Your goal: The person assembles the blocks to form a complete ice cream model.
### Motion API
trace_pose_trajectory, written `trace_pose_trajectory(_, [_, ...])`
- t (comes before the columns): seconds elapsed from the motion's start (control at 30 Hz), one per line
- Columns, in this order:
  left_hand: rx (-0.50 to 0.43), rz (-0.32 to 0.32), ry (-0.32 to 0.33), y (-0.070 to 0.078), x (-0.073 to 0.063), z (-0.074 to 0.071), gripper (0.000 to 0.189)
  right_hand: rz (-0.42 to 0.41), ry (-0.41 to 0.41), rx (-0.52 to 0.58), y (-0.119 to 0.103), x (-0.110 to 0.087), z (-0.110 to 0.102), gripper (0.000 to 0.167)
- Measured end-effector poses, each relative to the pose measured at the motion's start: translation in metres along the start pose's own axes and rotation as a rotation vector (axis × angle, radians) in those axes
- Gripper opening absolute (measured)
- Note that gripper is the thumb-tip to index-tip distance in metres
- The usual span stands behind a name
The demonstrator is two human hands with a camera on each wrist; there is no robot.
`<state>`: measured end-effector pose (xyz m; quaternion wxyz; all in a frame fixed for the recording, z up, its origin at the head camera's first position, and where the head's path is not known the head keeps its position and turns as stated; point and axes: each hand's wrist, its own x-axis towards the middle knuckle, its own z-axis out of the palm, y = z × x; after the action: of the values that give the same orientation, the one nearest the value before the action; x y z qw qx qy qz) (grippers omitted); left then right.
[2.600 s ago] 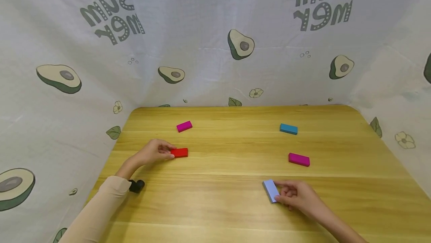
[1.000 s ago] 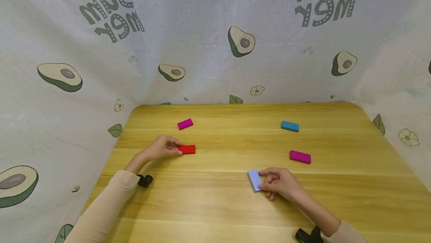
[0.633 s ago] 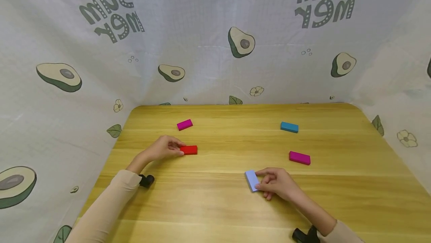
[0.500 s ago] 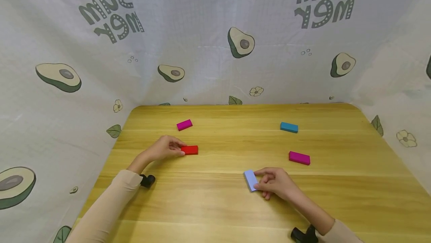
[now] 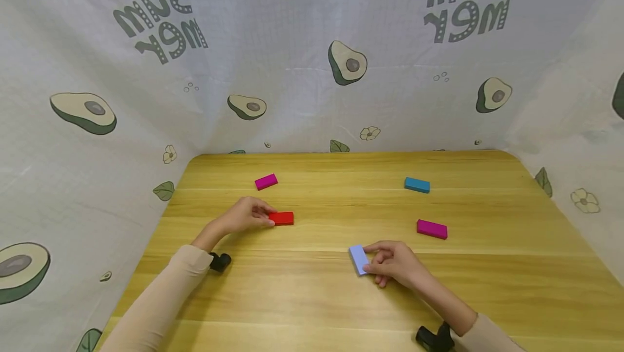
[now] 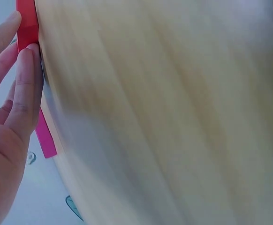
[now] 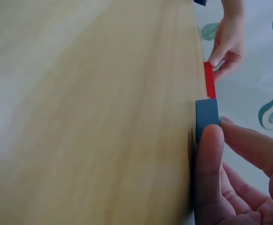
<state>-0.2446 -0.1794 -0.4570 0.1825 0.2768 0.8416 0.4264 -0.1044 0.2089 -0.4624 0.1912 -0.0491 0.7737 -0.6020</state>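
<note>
My left hand (image 5: pixel 247 215) pinches the left end of a small red block (image 5: pixel 283 219) between thumb and fingers, left of the table's middle. In the left wrist view the same red block (image 6: pixel 27 21) sits at the fingertips. Nearer the front and right of centre, my right hand (image 5: pixel 392 261) pinches a light blue block (image 5: pixel 358 259) by its right side, the block's long side pointing away from me. The right wrist view shows this block (image 7: pixel 207 116) at thumb and forefinger, with the red block (image 7: pixel 209 79) beyond it.
On the wooden table (image 5: pixel 312 308) lie a magenta block (image 5: pixel 266 181) at back left, a blue block (image 5: pixel 417 184) at back right and another magenta block (image 5: pixel 431 228) in front of it. A white curtain (image 5: pixel 292 43) with avocado prints hangs behind and at the sides.
The left hand has moved right with the red block. The right hand has moved left and slightly away from me with the light blue block. The two blocks are closer together.
</note>
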Motion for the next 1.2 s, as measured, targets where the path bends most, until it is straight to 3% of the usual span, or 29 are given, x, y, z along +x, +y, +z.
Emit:
trace_pose_trajectory(0.6, [0.008, 0.027, -0.025, 0.007, 0.015, 0.015, 0.03, -0.011, -0.012, 0.037, -0.001, 0.006, 0.005, 0.05])
trace_pose_trajectory(1.2, [0.035, 0.024, -0.045, 0.021, 0.025, 0.031, 0.03, -0.012, 0.01, -0.001, -0.006, 0.012, 0.01, 0.049])
